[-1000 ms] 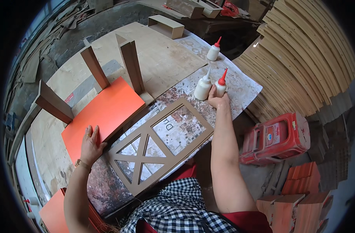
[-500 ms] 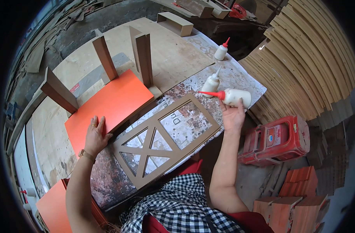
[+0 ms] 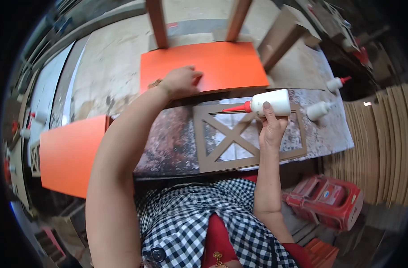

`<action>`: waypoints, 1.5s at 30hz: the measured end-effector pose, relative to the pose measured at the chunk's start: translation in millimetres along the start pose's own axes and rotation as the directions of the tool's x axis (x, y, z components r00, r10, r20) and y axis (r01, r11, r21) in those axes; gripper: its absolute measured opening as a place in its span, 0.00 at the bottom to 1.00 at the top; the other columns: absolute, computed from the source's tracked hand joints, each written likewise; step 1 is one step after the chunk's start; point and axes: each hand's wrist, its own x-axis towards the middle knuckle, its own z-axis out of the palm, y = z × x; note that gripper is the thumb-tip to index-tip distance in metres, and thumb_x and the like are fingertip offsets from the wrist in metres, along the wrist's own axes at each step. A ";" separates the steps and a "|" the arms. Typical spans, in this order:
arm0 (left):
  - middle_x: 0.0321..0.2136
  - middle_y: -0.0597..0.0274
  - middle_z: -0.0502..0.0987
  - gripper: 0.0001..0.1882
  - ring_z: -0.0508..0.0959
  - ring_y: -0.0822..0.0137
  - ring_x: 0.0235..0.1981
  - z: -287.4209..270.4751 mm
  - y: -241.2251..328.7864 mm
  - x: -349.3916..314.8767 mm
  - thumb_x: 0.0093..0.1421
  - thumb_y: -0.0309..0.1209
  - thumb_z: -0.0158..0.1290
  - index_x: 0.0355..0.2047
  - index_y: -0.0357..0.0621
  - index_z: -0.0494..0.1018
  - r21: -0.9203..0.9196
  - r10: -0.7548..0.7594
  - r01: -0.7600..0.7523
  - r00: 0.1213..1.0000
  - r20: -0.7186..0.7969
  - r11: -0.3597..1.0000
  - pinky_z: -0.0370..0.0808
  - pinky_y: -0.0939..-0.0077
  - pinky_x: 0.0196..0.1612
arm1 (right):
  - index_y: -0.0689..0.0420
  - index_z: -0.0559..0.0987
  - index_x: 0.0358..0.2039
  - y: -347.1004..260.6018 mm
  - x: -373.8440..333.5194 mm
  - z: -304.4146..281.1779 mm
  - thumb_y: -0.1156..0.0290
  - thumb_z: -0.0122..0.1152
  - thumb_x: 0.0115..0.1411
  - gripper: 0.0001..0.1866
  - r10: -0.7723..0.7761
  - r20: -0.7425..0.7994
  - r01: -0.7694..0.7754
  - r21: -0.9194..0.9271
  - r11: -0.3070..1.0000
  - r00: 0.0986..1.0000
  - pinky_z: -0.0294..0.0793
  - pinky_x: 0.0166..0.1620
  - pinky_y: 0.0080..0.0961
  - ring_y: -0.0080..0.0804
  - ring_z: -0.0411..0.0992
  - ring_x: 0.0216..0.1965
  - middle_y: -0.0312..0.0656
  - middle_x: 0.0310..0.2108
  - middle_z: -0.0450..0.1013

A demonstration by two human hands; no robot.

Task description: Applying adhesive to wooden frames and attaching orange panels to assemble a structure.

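My right hand (image 3: pixel 273 129) grips a white squeeze glue bottle (image 3: pixel 275 103), which lies sideways with its red nozzle pointing left. The bottle is above a brown frame (image 3: pixel 230 135) with crossed bars, hiding part of it. My left hand (image 3: pixel 181 81) is over the front part of a bright orange board (image 3: pixel 221 62), fingers partly bent, slightly apart and holding nothing visible. Whether it touches the board is hard to tell. Behind the board rise wooden uprights, among them a reddish-brown post (image 3: pixel 157 24) and a thicker brown one (image 3: pixel 282 35).
Two more glue bottles, one white-tipped (image 3: pixel 318 111) and one red-tipped (image 3: pixel 335 85), stand at the table's right. Another orange board (image 3: pixel 72 152) is at the left. A red plastic stool (image 3: pixel 324 201) and stacked wooden strips (image 3: pixel 369 147) are beyond the right edge.
The view has swung left, so the table appears turned. My right hand has brought the glue bottle over the brown frame. My left hand's fingers, spread flat on the board before, are now bent.
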 end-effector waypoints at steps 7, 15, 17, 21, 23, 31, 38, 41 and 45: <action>0.50 0.57 0.68 0.28 0.67 0.61 0.51 -0.5 -3.4 -1.9 0.43 0.43 0.53 0.48 0.54 0.70 0.059 -0.120 0.116 0.991 0.063 0.991 0.68 0.69 0.49 | 0.63 0.64 0.46 37.5 -18.5 70.7 0.76 0.67 0.45 0.28 -0.076 0.037 0.081 -0.141 0.987 0.996 0.74 0.35 0.19 0.32 0.72 0.35 0.48 0.40 0.69; 0.55 0.58 0.64 0.31 0.64 0.64 0.56 -8.5 -1.8 -5.1 0.43 0.45 0.54 0.51 0.56 0.68 0.014 -0.156 0.156 0.981 0.118 0.988 0.66 0.71 0.52 | 0.64 0.62 0.46 51.1 -14.2 83.0 0.71 0.70 0.43 0.33 -0.186 0.047 0.190 -0.359 0.914 0.981 0.74 0.36 0.22 0.35 0.71 0.35 0.49 0.39 0.68; 0.55 0.57 0.64 0.31 0.64 0.64 0.56 -9.6 -2.4 -5.7 0.43 0.45 0.54 0.51 0.55 0.68 0.013 -0.155 0.154 0.981 0.118 0.988 0.66 0.71 0.52 | 0.64 0.63 0.46 51.2 -15.7 87.6 0.73 0.70 0.43 0.31 -0.210 0.013 0.197 -0.407 0.892 0.978 0.74 0.36 0.21 0.34 0.72 0.35 0.48 0.39 0.68; 0.55 0.56 0.63 0.31 0.64 0.63 0.56 -8.9 -1.1 -5.2 0.43 0.45 0.54 0.51 0.55 0.69 0.011 -0.154 0.154 0.981 0.119 0.988 0.66 0.71 0.52 | 0.64 0.64 0.45 52.3 -13.3 88.8 0.75 0.69 0.44 0.29 -0.240 -0.043 0.195 -0.454 0.869 0.970 0.74 0.36 0.19 0.32 0.72 0.34 0.47 0.38 0.69; 0.55 0.55 0.63 0.32 0.64 0.63 0.56 -8.2 -0.3 -5.4 0.43 0.45 0.54 0.51 0.55 0.68 0.005 -0.163 0.163 0.980 0.117 0.987 0.65 0.71 0.52 | 0.64 0.64 0.45 53.0 -9.9 86.4 0.74 0.69 0.44 0.29 -0.249 -0.083 0.186 -0.453 0.872 0.965 0.74 0.35 0.19 0.32 0.72 0.34 0.47 0.38 0.68; 0.56 0.53 0.62 0.31 0.64 0.60 0.55 -9.1 -1.9 -7.2 0.44 0.44 0.54 0.51 0.53 0.68 -0.014 -0.155 0.158 0.982 0.111 0.987 0.64 0.70 0.53 | 0.64 0.60 0.46 35.0 5.3 61.0 0.70 0.70 0.43 0.33 -0.269 -0.126 0.205 -0.373 0.905 0.955 0.74 0.36 0.22 0.35 0.71 0.35 0.50 0.38 0.67; 0.56 0.53 0.61 0.31 0.65 0.56 0.54 -10.3 -1.2 -8.4 0.45 0.44 0.53 0.52 0.51 0.67 -0.040 -0.126 0.131 0.985 0.115 0.991 0.64 0.70 0.52 | 0.65 0.65 0.43 22.2 37.0 5.5 0.74 0.68 0.45 0.27 -0.414 -0.236 0.296 -0.411 0.862 0.879 0.74 0.33 0.19 0.31 0.72 0.32 0.47 0.37 0.69; 0.56 0.53 0.62 0.31 0.66 0.55 0.53 -8.8 -4.4 -8.6 0.46 0.43 0.53 0.52 0.50 0.67 -0.028 -0.120 0.123 0.988 0.101 0.992 0.65 0.69 0.52 | 0.65 0.65 0.43 12.8 49.7 -18.1 0.73 0.68 0.44 0.28 -0.437 -0.272 0.300 -0.426 0.854 0.857 0.73 0.34 0.20 0.32 0.72 0.33 0.47 0.38 0.69; 0.56 0.53 0.62 0.32 0.65 0.56 0.54 -14.6 0.6 -7.1 0.45 0.44 0.54 0.52 0.49 0.66 -0.067 -0.111 0.121 0.984 0.136 0.990 0.66 0.69 0.52 | 0.65 0.63 0.44 -2.4 67.6 -58.2 0.70 0.71 0.41 0.33 -0.448 -0.326 0.274 -0.461 0.844 0.833 0.73 0.37 0.23 0.35 0.70 0.35 0.49 0.39 0.67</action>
